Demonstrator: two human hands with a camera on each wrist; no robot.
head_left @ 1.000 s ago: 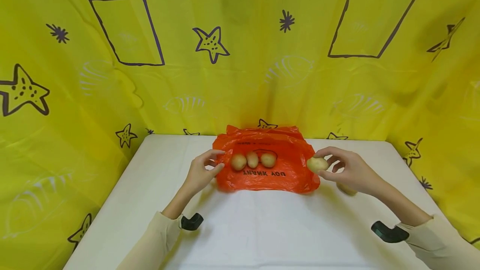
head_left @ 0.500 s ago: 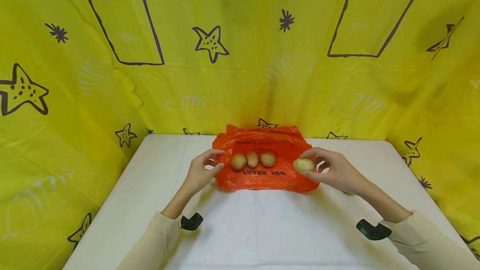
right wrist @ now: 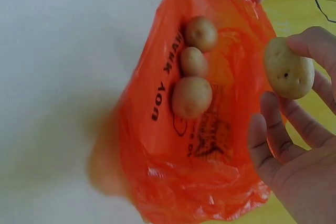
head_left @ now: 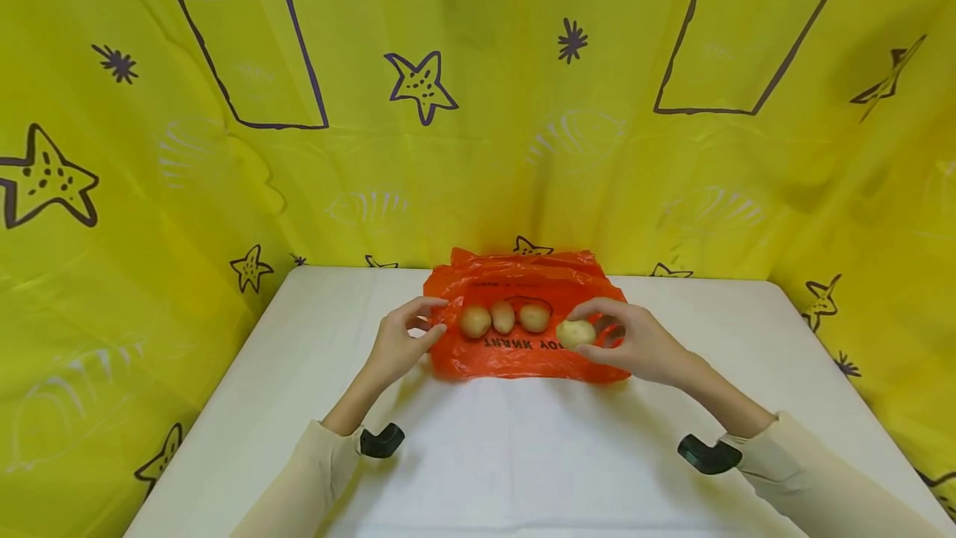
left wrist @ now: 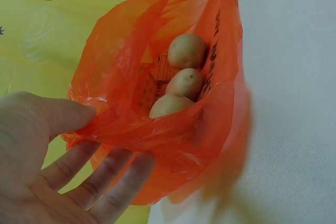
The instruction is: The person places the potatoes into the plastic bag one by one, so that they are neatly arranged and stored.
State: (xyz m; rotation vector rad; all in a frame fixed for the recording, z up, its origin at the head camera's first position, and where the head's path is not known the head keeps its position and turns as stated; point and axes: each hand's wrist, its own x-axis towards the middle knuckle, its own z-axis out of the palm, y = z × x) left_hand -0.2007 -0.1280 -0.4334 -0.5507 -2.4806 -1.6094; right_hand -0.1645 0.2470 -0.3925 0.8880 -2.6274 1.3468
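A red-orange plastic bag [head_left: 459, 362] printed THANK YOU lies on its side on the white table, its mouth spread toward me. Three potatoes sit in a row inside it: a left one [head_left: 475, 322], a smaller middle one [head_left: 503, 318] and a right one [head_left: 534, 318]. My left hand [head_left: 398, 345] pinches the left edge of the bag's mouth, thumb on one side of the film and fingers on the other in the left wrist view. Between thumb and fingertips, my right hand [head_left: 644, 349] holds a potato [right wrist: 290, 68] in front of the bag's right part, apart from the others.
The bag stands near the back of a white-covered table [head_left: 493, 455]. A yellow curtain [head_left: 485, 173] with drawn stars and fish hangs behind and at both sides. Dark wrist mounts [head_left: 708, 455] sit below both hands.
My right hand has carried its potato leftward, from the bag's right edge to in front of its opening. The potato on the table at right is now hidden behind my arm. My left hand stays put.
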